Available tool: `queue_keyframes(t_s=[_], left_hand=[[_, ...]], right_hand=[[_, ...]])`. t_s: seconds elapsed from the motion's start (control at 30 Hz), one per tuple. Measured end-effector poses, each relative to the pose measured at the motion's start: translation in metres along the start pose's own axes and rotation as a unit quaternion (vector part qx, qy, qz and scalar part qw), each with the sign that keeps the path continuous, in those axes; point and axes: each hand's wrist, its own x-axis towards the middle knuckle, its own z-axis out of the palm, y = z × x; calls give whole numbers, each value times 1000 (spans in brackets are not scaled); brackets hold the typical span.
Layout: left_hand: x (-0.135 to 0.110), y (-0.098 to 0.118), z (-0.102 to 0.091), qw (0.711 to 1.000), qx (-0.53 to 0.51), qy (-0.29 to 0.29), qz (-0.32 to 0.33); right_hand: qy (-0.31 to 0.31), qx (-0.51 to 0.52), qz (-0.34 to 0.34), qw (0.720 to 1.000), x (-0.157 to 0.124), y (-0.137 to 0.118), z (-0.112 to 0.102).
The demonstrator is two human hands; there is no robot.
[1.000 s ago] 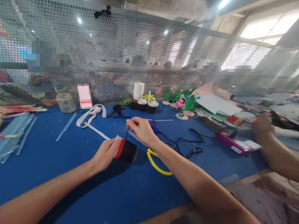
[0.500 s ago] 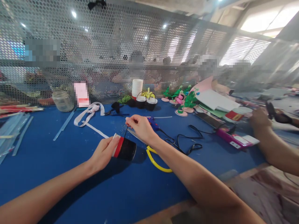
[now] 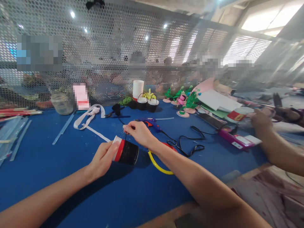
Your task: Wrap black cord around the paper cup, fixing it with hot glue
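Note:
My left hand (image 3: 103, 156) grips a paper cup (image 3: 128, 152) by its white end. The cup lies tilted on its side above the table, wrapped in black with a red band next to the white part. Just above it, my right hand (image 3: 137, 131) is closed in a pinch on a thin black strand (image 3: 125, 136), which reaches down to the cup's side near the red band. Behind my right hand lies a blue glue gun (image 3: 154, 125). Part of a yellow tube-like loop (image 3: 161, 169) shows beside my right forearm.
Two black cups with handles (image 3: 152, 106) and a white cup stack (image 3: 138, 89) stand at the back. White ribbon (image 3: 82, 122), a jar (image 3: 62, 104) and clear sticks (image 3: 20, 139) lie left. Green figures (image 3: 192, 101), a purple power strip (image 3: 234, 139) and a co-worker's arm (image 3: 275, 142) are right.
My right hand has shifted slightly left and down, closer to the cup, with the black strand still pinched. More of the glue gun shows behind it. The cup stays in my left hand.

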Motion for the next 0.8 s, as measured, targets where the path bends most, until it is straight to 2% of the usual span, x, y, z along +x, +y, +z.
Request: queue_keyframes(t_s=[0.23,0.5,0.8], left_hand=[[-1,-3,-1,1000,1,17,8],[1,-2,-1,1000,7,19,23],[-2,0,-2,998,32,9,49]], right_hand=[[-16,-7,4,1000,0,0,0],[19,9,5,1000,2,1,-4],[-55,-48,18,997,-2,-4,0]])
